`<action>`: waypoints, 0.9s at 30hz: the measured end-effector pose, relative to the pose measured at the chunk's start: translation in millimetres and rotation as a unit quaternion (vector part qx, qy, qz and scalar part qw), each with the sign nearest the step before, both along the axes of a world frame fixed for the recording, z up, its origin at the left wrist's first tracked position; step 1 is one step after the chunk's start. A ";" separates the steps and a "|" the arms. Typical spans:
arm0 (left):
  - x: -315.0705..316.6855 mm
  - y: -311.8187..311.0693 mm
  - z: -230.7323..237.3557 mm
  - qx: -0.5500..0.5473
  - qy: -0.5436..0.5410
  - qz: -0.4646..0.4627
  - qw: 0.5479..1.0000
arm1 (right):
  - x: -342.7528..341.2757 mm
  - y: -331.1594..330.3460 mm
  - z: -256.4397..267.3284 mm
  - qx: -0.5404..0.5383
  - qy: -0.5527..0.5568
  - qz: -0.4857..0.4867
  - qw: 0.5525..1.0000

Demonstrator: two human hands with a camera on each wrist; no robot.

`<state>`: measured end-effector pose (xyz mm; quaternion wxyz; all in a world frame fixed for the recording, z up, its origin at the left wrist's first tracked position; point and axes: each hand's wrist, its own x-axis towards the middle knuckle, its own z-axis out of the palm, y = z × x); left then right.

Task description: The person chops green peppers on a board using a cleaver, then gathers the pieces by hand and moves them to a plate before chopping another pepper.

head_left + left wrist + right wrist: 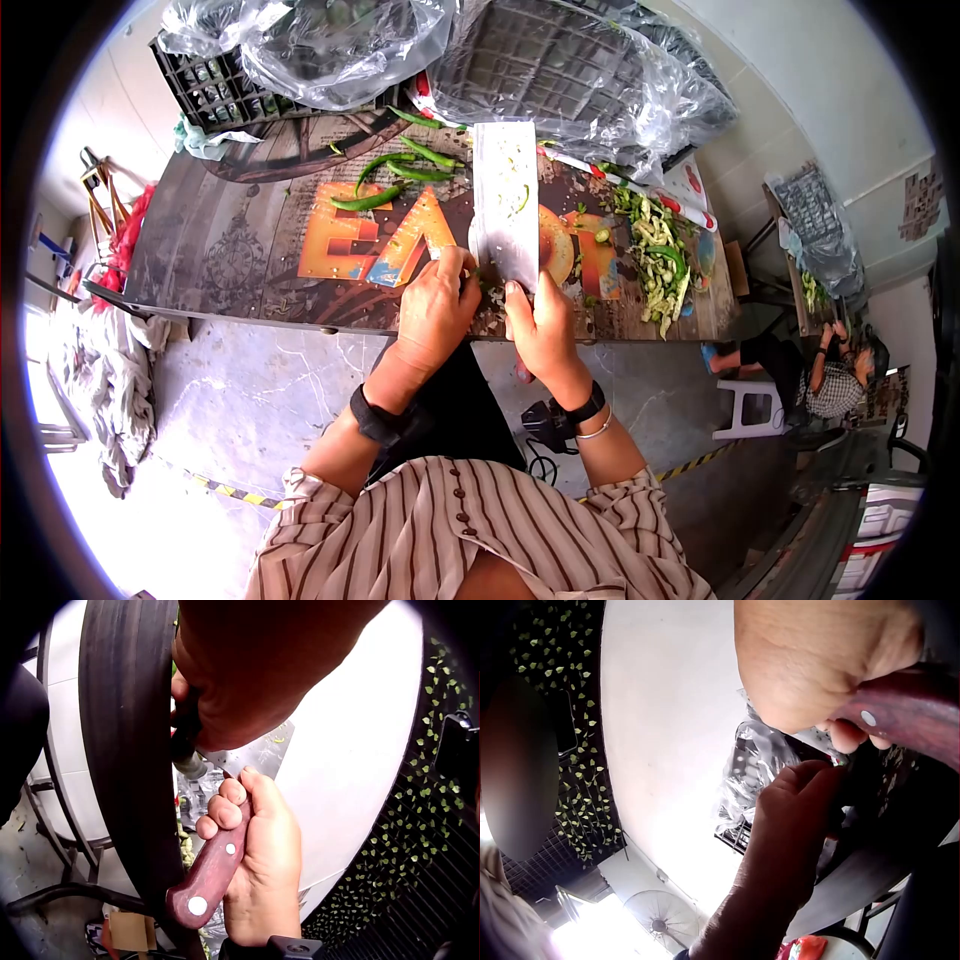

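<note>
A broad cleaver point(505, 190) points away from me over the table, green bits stuck to its blade. My right hand point(545, 320) grips its reddish wooden handle point(214, 874), thumb up by the blade. Left of the blade, my left hand point(436, 305) has its fingers curled at the table's near edge, pinching what looks like a green chili pepper, mostly hidden by the hand. Several whole green chilies point(418, 174) lie beyond the left hand. To the right is a heap of cut chili pieces point(655, 285).
Black plastic crates point(225, 90) under clear plastic bags point(335, 60) line the back of the printed table point(235, 225). A rag point(200, 140) lies at the back left. At far right another person point(830, 385) sits by a second table, near a white stool point(750, 405).
</note>
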<state>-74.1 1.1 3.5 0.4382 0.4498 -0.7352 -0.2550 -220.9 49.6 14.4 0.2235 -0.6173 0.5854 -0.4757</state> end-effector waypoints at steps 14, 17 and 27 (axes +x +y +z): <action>-4.1 -8.3 -3.6 0.019 0.012 0.017 1.000 | 8.1 -9.3 -6.0 -0.014 0.011 -0.012 1.000; -3.6 -8.7 -1.7 0.028 0.018 0.010 0.999 | 4.2 -15.5 -5.5 0.007 0.002 -0.014 1.000; -3.6 -10.2 -3.1 0.006 0.026 0.004 1.000 | -8.8 -27.1 4.3 0.014 0.015 -0.043 0.999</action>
